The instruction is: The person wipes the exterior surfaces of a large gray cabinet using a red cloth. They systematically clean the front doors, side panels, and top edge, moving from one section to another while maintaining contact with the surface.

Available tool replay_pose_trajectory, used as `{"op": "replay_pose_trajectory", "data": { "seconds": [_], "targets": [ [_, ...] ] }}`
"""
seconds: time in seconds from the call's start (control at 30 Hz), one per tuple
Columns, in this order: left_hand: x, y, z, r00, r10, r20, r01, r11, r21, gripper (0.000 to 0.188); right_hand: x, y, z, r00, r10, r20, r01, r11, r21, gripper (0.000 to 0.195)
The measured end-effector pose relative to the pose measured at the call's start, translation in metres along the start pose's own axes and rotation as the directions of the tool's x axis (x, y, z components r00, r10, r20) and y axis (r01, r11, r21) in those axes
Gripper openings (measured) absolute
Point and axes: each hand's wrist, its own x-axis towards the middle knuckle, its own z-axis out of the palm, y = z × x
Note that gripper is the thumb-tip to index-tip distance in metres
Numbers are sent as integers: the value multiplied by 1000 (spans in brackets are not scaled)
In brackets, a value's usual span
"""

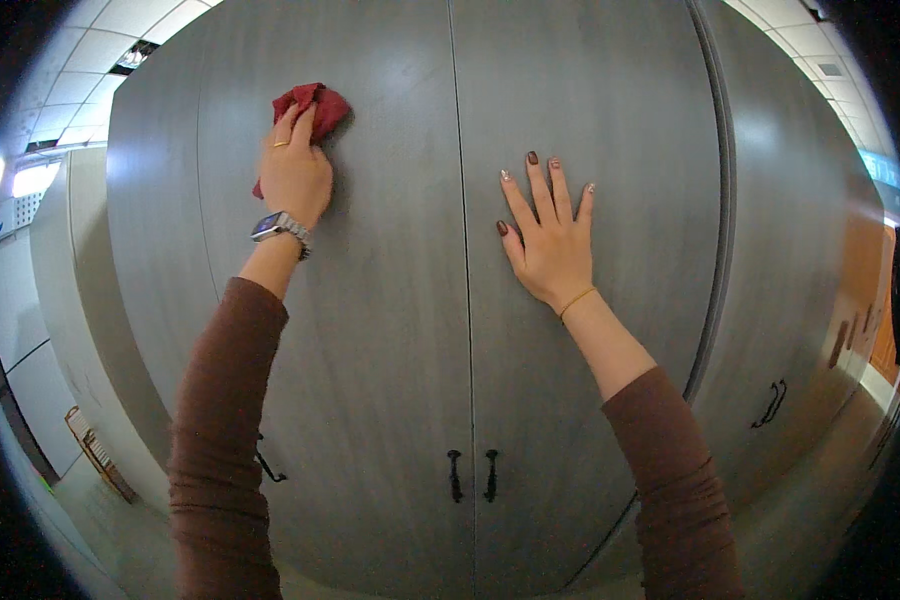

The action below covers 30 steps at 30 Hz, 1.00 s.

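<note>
My left hand [297, 169] holds a red cloth [328, 112] against the upper part of a grey wood-grain cabinet door [375, 300]. A wristwatch [279, 225] with a metal band is on that wrist. On the neighbouring door [630, 225], across the narrow vertical gap, my right hand [555, 232] rests with its fingers spread and nothing in it; a thin bracelet [576, 300] circles the wrist. Two dark metal handles, the left [455, 476] and the right [491, 476], flank the gap low on the doors.
Further right stands another cabinet section with dark handles [771, 405]. A dark handle [270, 461] shows beside my left sleeve. A pale upright panel [82, 300] is at the left, with a slatted wooden object [97, 454] low beside it. Ceiling tiles [131, 22] show above.
</note>
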Motion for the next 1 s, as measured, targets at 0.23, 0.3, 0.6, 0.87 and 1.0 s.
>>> {"op": "replay_pose_trajectory", "data": {
  "seconds": [0.23, 0.3, 0.6, 0.87, 1.0],
  "targets": [
    [-60, 66, -10, 849, 478, 226, -435, 874, -216, 40, -3, 0, -3, 1000, 7, 25, -7, 1000, 6, 51],
    [-67, 75, -16, 758, 605, 246, -536, 791, -295, 37, -2, 1, -3, 999, 10, 36, -10, 1000, 1, 51],
    [-1, -4, 0, 966, 207, 155, -193, 976, -99, 43, -2, 1, 0, 1000, -3, 31, 3, 1000, -6, 52],
    [17, -94, 0, 962, -271, -9, 268, 947, 179, 43, -3, -1, -1, 1000, -23, 19, 24, 1000, -13, 53],
    [15, -25, 3, 1000, 11, -3, -11, 1000, 11, 38, -2, 2, -3, 1000, -17, 15, 17, 1000, -5, 53]
  ]
}}
